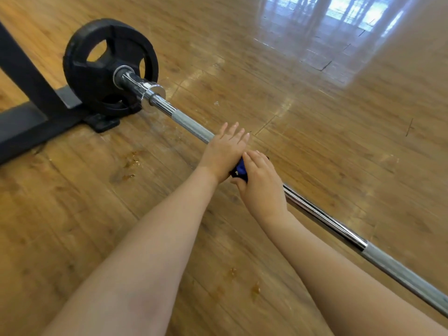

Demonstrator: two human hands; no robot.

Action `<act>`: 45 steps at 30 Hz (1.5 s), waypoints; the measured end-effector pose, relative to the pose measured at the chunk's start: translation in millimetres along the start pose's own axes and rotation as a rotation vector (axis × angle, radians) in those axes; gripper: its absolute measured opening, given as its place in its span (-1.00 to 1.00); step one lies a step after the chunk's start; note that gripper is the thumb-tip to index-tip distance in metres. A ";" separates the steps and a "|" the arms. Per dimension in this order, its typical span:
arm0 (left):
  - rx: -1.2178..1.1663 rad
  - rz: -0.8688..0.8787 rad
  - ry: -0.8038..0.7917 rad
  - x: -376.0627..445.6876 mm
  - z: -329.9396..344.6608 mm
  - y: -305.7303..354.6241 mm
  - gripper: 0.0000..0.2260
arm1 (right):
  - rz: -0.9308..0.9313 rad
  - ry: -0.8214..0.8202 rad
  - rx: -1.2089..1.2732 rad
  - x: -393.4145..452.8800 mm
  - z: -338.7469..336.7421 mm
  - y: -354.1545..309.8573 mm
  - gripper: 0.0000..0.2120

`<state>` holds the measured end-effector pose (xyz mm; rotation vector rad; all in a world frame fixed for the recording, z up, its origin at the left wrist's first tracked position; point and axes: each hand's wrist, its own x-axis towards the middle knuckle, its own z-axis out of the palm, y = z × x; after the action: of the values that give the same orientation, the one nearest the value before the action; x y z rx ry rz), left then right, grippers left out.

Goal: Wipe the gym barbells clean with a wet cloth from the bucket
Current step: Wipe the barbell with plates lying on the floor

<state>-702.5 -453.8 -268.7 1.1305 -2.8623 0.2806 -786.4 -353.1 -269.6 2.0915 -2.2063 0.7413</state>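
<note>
A chrome barbell [324,218] runs diagonally from upper left to lower right over the wooden floor. A black weight plate [97,69] sits on its far end. My left hand [224,150] lies flat on the bar with straight fingers. Right beside it, my right hand [260,184] grips a blue cloth [240,168] wrapped round the bar; most of the cloth is hidden under the two hands. No bucket is in view.
A black rack frame [26,112] stands at the left, its base foot beside the plate. Brown stains [131,163] mark the wooden floor under my left arm. Bright window reflections [339,25] lie on the floor at the far right.
</note>
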 end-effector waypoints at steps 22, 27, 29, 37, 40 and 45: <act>-0.025 -0.015 0.071 -7.9 7.9 0.3 -0.43 | -0.075 0.047 -0.128 -37.1 -15.3 37.6 -0.52; 0.064 0.154 0.146 -3.1 4.5 12.5 -0.62 | 0.055 0.042 -0.117 -29.5 -7.1 31.5 -0.48; 0.076 0.134 0.131 -2.3 3.9 16.2 -0.59 | 0.060 0.015 -0.073 -17.9 -2.7 19.0 -0.48; 0.018 0.139 0.020 3.3 -5.2 16.7 -0.56 | -0.060 0.031 -0.151 -32.6 -20.2 36.8 -0.47; 0.037 0.096 -0.013 2.9 -10.9 18.3 -0.55 | -0.025 0.074 -0.151 -33.9 -14.1 32.8 -0.49; -0.034 0.041 -0.002 -2.2 -3.4 18.9 -0.56 | -0.016 0.032 -0.179 -27.6 -3.0 22.3 -0.39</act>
<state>-713.8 -438.1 -268.4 1.0686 -2.8827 0.2313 -805.5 -326.3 -283.2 1.9962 -2.1479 0.5487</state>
